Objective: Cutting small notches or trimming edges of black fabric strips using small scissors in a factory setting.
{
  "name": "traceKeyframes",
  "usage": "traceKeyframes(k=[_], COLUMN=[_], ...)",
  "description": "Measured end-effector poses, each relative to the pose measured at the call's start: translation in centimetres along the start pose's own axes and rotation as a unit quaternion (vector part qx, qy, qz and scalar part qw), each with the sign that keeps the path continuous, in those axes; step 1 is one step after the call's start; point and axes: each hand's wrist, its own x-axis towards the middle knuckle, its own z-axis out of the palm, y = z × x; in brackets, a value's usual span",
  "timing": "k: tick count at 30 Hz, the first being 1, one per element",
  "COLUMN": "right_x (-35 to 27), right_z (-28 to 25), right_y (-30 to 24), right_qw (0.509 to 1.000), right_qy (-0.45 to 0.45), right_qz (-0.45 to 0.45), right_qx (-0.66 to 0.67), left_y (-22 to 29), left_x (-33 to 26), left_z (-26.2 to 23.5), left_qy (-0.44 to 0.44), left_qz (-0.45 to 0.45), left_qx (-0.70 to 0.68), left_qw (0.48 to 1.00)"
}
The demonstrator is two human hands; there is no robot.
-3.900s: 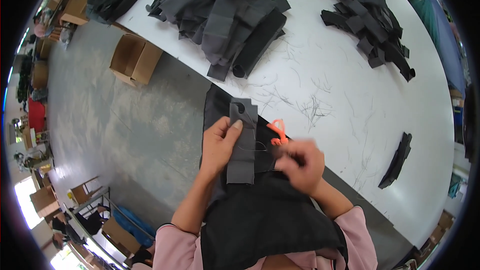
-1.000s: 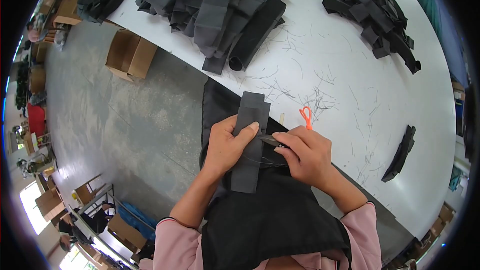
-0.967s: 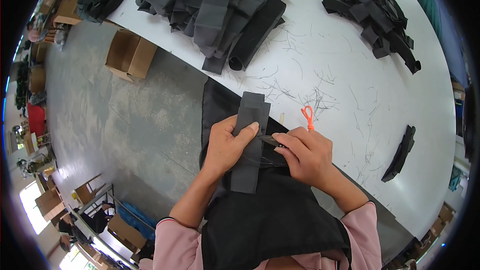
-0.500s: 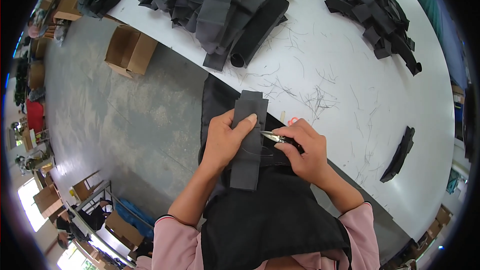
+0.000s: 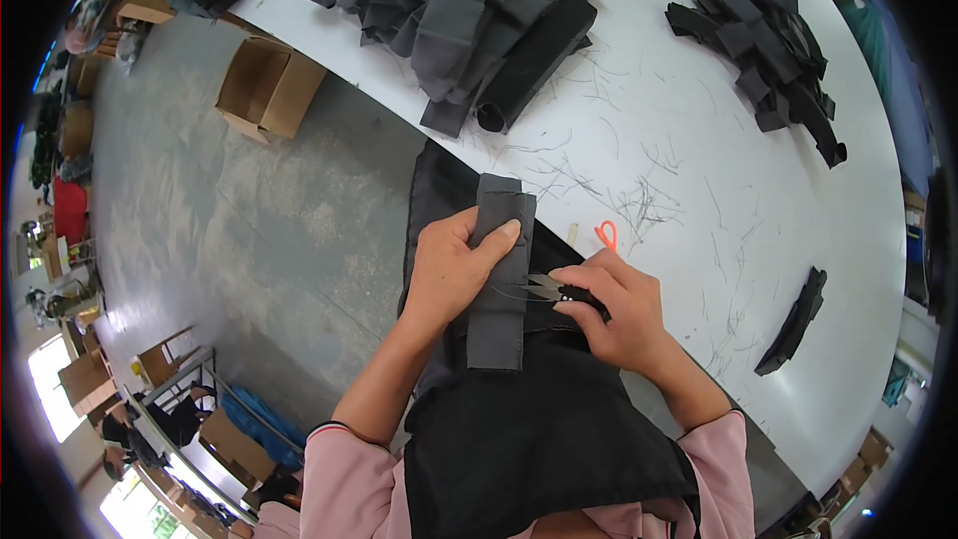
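My left hand [image 5: 452,262] grips a dark grey fabric strip [image 5: 496,334], its thumb pressed flat on the upper part. The strip stands lengthwise over my black apron [image 5: 539,429], and a loose thread curves across its middle. In my right hand [image 5: 621,307] is a pair of thread snips [image 5: 574,294] with black handles. Their metal blades are parted and point left, at the strip's right edge by the thread. My right thumb and fingers close round the handles.
On the white table [image 5: 639,150] lie a large heap of grey strips [image 5: 449,20], a smaller pile [image 5: 768,50], a single strip [image 5: 793,321], cut threads [image 5: 644,202] and an orange loop [image 5: 607,234]. A cardboard box [image 5: 267,90] stands on the floor beyond the table's left edge.
The snips have moved slightly down along the strip's edge, and their blades are now wider apart. The orange loop shows more fully. The view has shifted a little.
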Motion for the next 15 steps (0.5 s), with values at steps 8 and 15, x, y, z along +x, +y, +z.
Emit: traceKeyframes(k=[8,15], right_x=[0.0,-0.3], right_z=[0.2,1.2], right_y=[-0.3,-0.3], right_qw=[0.987,0.994], right_qy=[0.032,0.087], right_qz=[-0.092,-0.022], right_qx=[-0.127,0.06], left_y=[-0.4,-0.2], left_x=[0.5,0.5], left_z=[-0.3,-0.2], left_qy=[-0.014,-0.04], left_qz=[-0.003,-0.024], left_qx=[0.007,-0.015], left_qw=[1.0,0.999])
